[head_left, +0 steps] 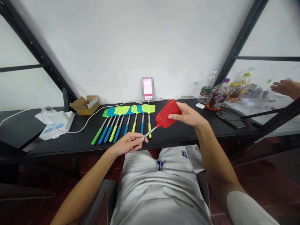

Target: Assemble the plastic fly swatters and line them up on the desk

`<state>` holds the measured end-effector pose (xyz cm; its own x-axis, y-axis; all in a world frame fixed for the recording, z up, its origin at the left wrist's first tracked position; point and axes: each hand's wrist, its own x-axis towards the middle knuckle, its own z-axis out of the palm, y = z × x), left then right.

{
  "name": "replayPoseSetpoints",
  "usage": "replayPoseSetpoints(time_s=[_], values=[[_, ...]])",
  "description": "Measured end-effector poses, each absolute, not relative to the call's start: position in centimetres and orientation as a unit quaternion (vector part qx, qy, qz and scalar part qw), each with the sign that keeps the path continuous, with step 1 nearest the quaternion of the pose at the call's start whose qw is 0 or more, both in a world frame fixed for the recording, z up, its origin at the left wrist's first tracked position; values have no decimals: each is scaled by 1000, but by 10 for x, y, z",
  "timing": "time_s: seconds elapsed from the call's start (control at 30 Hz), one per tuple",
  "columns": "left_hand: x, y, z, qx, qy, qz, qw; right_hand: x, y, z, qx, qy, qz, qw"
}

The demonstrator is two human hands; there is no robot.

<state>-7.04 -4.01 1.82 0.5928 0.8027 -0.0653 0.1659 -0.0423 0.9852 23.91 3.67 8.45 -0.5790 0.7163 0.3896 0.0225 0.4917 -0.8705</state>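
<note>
A red fly swatter (166, 116) is held at a slant above the front of the black table. My left hand (131, 142) is closed round its metal rod, hiding most of the grip. At the swatter's mesh head, my right hand (187, 114) pinches the far right edge between thumb and fingers. Several more fly swatters lie side by side to the left, their heads overlapping toward the wall: a green one (97, 135), blue ones (142, 128) and yellow-green ones (149, 109). The rightmost of these lies just beyond my left hand.
An open cardboard box (85, 106) and a white power device (57, 125) stand at left. A phone (147, 89) leans on the wall, with a cable. At right are bottles (217, 95), a white earbud case (200, 106) and another phone (231, 119). Another person's hand (286, 88) shows far right.
</note>
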Motion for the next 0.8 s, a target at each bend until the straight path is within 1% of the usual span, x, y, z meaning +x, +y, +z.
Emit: replayPoseSetpoints(time_s=[0.17, 0.3, 0.4, 0.47, 0.63, 0.73, 0.8], values=[[-67, -41, 22, 659, 359, 259, 608, 237, 36, 87, -251, -781, 405, 403], [-68, -46, 32, 672, 363, 255, 593, 233, 40, 86, -298, -728, 416, 456], [-71, -52, 41, 689, 378, 256, 563, 231, 41, 85, -323, -689, 430, 487], [-71, -58, 46, 708, 409, 261, 514, 229, 41, 86, -327, -664, 440, 509], [-64, -72, 54, 753, 481, 313, 322, 228, 44, 85, -347, -610, 463, 542], [-64, -73, 57, 743, 500, 357, 266, 234, 47, 88, -362, -587, 433, 580], [-69, -68, 58, 710, 526, 402, 242, 240, 47, 91, -371, -578, 425, 590]])
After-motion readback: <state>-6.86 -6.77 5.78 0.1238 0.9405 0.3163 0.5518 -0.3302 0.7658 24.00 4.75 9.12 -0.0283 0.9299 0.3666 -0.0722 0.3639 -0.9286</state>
